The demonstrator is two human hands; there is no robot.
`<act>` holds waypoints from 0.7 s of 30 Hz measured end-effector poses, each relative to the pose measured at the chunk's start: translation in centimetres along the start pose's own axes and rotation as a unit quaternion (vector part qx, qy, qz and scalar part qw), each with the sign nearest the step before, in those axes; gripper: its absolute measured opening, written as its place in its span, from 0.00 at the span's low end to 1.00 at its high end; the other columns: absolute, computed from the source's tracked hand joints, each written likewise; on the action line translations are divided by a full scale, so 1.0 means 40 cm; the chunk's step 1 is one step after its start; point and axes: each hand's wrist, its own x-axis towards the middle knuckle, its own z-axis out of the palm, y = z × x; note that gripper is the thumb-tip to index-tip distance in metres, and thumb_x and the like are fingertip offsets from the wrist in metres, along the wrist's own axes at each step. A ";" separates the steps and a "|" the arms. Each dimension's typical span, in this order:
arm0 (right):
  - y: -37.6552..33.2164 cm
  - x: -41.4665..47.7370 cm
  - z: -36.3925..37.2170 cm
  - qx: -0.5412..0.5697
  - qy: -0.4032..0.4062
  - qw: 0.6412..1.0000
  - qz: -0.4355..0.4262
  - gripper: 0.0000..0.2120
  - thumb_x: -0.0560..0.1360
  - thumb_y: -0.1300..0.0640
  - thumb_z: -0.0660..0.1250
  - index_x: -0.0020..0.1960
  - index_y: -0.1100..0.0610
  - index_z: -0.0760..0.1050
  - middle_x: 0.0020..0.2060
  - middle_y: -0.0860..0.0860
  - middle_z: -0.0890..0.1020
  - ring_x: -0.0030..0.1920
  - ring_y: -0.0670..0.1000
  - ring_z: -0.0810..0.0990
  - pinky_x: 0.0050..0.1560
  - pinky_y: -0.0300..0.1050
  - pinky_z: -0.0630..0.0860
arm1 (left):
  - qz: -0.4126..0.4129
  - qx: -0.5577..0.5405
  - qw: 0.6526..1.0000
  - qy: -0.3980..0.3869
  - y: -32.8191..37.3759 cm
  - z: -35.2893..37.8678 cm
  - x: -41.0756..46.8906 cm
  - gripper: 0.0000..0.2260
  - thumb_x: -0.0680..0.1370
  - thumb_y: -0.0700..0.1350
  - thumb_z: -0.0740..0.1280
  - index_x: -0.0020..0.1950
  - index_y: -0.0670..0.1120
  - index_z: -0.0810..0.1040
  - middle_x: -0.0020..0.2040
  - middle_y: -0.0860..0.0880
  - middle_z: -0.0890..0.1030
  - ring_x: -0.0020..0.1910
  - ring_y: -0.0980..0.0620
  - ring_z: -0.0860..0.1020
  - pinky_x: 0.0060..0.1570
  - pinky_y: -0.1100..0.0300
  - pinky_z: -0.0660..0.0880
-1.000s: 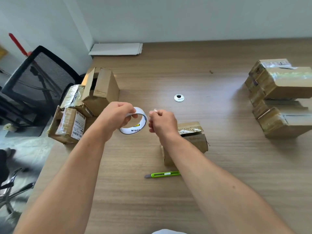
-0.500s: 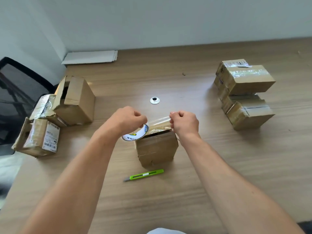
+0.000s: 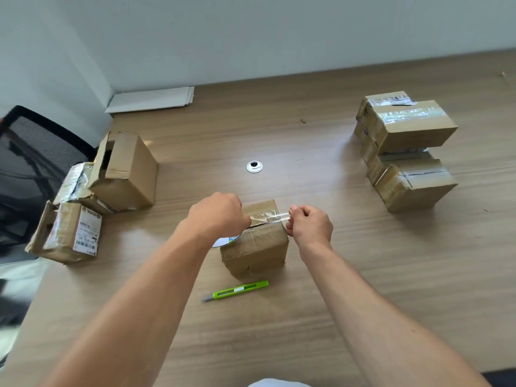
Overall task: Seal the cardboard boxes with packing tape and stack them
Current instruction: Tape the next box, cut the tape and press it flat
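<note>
The small box [image 3: 255, 241] sits mid-way on the wooden surface [image 3: 307, 331], close to the person, probably so both arms can span it. A clear tape strip [image 3: 269, 217] is stretched taut over its top seam. At the box's left edge, the left hand [image 3: 216, 212] has its grip curled round the tape roll [image 3: 223, 242]; at its right edge, the right hand [image 3: 310, 229] pinches the free end. Kept tight, the strip should land flat. A green knife [image 3: 237, 291] lies just nearer than the box, handy for cutting. Sealed boxes [image 3: 405, 152] are stacked well to its right, and open boxes [image 3: 122, 169] wait well to its left. Beyond it is a pale wall [image 3: 279, 37], and far left a mesh chair [image 3: 33, 152].
</note>
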 end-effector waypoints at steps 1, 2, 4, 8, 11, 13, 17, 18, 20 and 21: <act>0.004 0.002 0.001 0.010 0.000 1.000 0.008 0.15 0.77 0.54 0.69 0.33 0.57 0.78 0.22 0.47 0.79 0.32 0.54 0.82 0.47 0.59 0.83 | -0.003 0.003 1.000 -0.002 0.002 0.004 0.003 0.09 0.74 0.51 0.65 0.42 0.47 0.78 0.38 0.50 0.76 0.43 0.43 0.78 0.37 0.58 0.69; 0.007 0.003 0.002 0.018 0.000 1.000 0.017 0.15 0.77 0.54 0.69 0.33 0.57 0.79 0.22 0.47 0.79 0.31 0.53 0.82 0.47 0.59 0.84 | -0.005 0.005 1.000 -0.003 0.004 0.006 0.007 0.08 0.74 0.51 0.65 0.42 0.47 0.78 0.39 0.50 0.77 0.42 0.44 0.78 0.37 0.58 0.68; 0.014 0.008 0.006 0.037 0.002 0.999 0.034 0.14 0.77 0.56 0.69 0.33 0.57 0.79 0.23 0.47 0.80 0.31 0.51 0.82 0.47 0.58 0.84 | -0.008 0.010 1.000 -0.006 0.010 0.007 0.013 0.08 0.74 0.50 0.65 0.41 0.47 0.78 0.39 0.50 0.77 0.40 0.46 0.77 0.36 0.58 0.67; 0.020 0.020 0.010 0.046 0.006 0.996 0.073 0.14 0.79 0.57 0.69 0.35 0.56 0.80 0.27 0.50 0.81 0.30 0.49 0.82 0.44 0.53 0.85 | -0.011 0.033 0.999 -0.012 0.032 0.005 0.018 0.09 0.76 0.51 0.65 0.40 0.47 0.73 0.41 0.50 0.75 0.42 0.44 0.76 0.41 0.57 0.69; 0.029 0.030 0.013 0.055 0.002 0.994 0.090 0.14 0.80 0.58 0.68 0.35 0.57 0.79 0.29 0.52 0.80 0.28 0.49 0.80 0.37 0.46 0.83 | -0.012 0.049 0.999 -0.009 0.049 0.004 0.018 0.06 0.76 0.50 0.65 0.45 0.49 0.72 0.44 0.49 0.73 0.45 0.43 0.73 0.45 0.56 0.69; 0.041 0.034 0.017 0.029 -0.003 0.996 0.089 0.15 0.80 0.56 0.68 0.35 0.56 0.79 0.29 0.51 0.81 0.29 0.51 0.80 0.38 0.48 0.83 | -0.013 0.056 0.998 -0.007 0.053 0.004 0.016 0.06 0.77 0.49 0.64 0.44 0.49 0.71 0.44 0.48 0.72 0.44 0.43 0.73 0.45 0.56 0.68; 0.058 0.035 0.027 -0.081 -0.029 0.994 0.061 0.14 0.81 0.52 0.66 0.40 0.56 0.82 0.38 0.50 0.85 0.44 0.55 0.83 0.49 0.47 0.80 | -0.013 0.065 0.998 -0.004 0.060 0.005 0.008 0.07 0.78 0.51 0.63 0.46 0.49 0.69 0.46 0.48 0.75 0.46 0.43 0.74 0.45 0.56 0.69; 0.055 0.031 0.025 -0.112 -0.038 0.991 0.057 0.14 0.81 0.51 0.65 0.42 0.57 0.83 0.40 0.51 0.85 0.46 0.55 0.82 0.48 0.45 0.77 | -0.012 0.068 0.998 -0.001 0.064 0.006 0.007 0.07 0.79 0.51 0.63 0.47 0.49 0.70 0.49 0.47 0.77 0.48 0.42 0.75 0.45 0.56 0.69; 0.054 0.036 0.024 -0.139 -0.057 0.987 0.050 0.16 0.82 0.49 0.65 0.41 0.57 0.81 0.40 0.53 0.84 0.45 0.55 0.79 0.43 0.44 0.71 | -0.007 0.074 0.997 0.007 0.067 0.009 0.004 0.06 0.79 0.50 0.64 0.47 0.49 0.70 0.54 0.46 0.80 0.53 0.41 0.79 0.46 0.56 0.69; 0.056 0.043 0.026 -0.154 -0.064 0.985 0.049 0.17 0.81 0.49 0.66 0.38 0.57 0.79 0.38 0.54 0.82 0.44 0.56 0.78 0.42 0.45 0.71 | -0.005 0.076 0.997 0.011 0.068 0.011 0.002 0.06 0.79 0.50 0.64 0.48 0.49 0.71 0.56 0.45 0.80 0.55 0.41 0.79 0.46 0.55 0.69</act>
